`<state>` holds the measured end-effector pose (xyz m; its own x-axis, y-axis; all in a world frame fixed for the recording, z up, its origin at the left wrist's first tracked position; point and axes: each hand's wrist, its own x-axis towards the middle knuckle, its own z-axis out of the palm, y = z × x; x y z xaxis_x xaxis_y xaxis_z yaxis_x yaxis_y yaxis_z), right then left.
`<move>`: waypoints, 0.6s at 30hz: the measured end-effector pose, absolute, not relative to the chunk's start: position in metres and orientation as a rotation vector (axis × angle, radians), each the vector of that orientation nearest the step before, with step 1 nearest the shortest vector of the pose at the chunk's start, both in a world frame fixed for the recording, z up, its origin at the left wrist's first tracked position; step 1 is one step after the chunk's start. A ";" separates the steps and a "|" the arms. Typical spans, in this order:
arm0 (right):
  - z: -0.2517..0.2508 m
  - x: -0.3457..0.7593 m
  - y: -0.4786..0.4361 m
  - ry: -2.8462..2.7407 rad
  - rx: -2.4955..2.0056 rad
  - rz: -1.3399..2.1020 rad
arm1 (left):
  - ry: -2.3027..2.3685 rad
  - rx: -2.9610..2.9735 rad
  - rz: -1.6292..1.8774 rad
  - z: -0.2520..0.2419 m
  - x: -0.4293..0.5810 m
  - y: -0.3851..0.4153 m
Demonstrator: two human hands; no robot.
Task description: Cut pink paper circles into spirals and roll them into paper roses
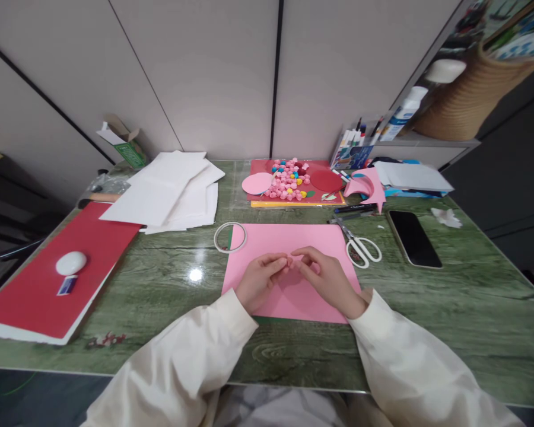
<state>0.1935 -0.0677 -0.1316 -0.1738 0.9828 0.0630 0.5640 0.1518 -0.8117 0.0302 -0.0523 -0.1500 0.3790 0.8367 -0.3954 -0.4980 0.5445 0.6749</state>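
A sheet of pink paper (289, 237) lies flat on the table under both hands. My left hand (263, 277) is closed, thumb and forefinger pinching a small pink piece (289, 261) above the sheet, too small to tell whether it is paper. Just to its right, my right hand (327, 277) has its thumb and forefinger apart, tips close to that piece. White-handled scissors (364, 251) rest against the sheet's right edge. A white roll of tape (216, 240) overlaps its upper left corner.
Behind the sheet, several small pink, blue and yellow balls (289, 178) sit on red paper, beside a pink disc (257, 183). A phone (415, 238) lies right. White sheets (160, 184) and a red board (31, 284) are left. Pens stand in a holder (353, 155).
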 end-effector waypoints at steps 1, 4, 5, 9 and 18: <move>-0.131 0.194 -0.067 -1.815 -1.481 0.870 | 0.771 0.473 0.898 -0.150 0.030 -0.052; -0.131 0.195 -0.067 -1.806 -1.504 0.854 | 0.726 0.422 0.891 -0.149 0.029 -0.052; -0.131 0.195 -0.067 -1.800 -1.509 0.855 | 0.720 0.416 0.884 -0.149 0.029 -0.052; -0.132 0.194 -0.068 -1.765 -1.476 0.899 | 0.741 0.405 0.855 -0.150 0.029 -0.052; -0.128 0.192 -0.070 -1.708 -1.370 0.946 | 0.688 0.349 0.814 -0.152 0.027 -0.051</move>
<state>0.1923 -0.0699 -0.1284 -0.1572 0.9827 0.0979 0.4381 0.1583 -0.8849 0.0272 -0.0508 -0.1516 0.4893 0.7618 -0.4245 -0.5459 0.6471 0.5322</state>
